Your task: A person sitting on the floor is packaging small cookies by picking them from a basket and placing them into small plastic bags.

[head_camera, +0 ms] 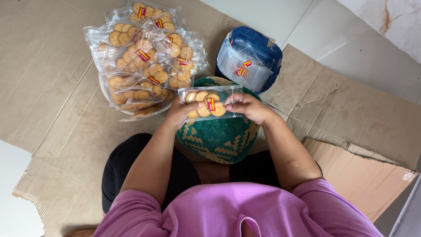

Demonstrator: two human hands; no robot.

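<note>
Both hands point(215, 109) gripping one clear biscuit pack point(209, 102) over green woven basket point(219, 138); filled packs point(144, 57) piled left of basket, empty bags point(245, 66) behind it still unfilled.

I see a bright picture with soft, even daylight, and no spot looks too dark. The clear bags in the pile of biscuit packets point(144, 57) shine with little white glints, and so does the packet point(209, 103) held up in the middle, while only faint, soft shadows lie on the cardboard point(52, 87) under the arms and beside the green woven basket point(219, 136). Most things look sharp, but the purple shirt point(237, 210) close to my camera at the bottom edge is a bit soft, and the lines near the corners bend a little.
</note>
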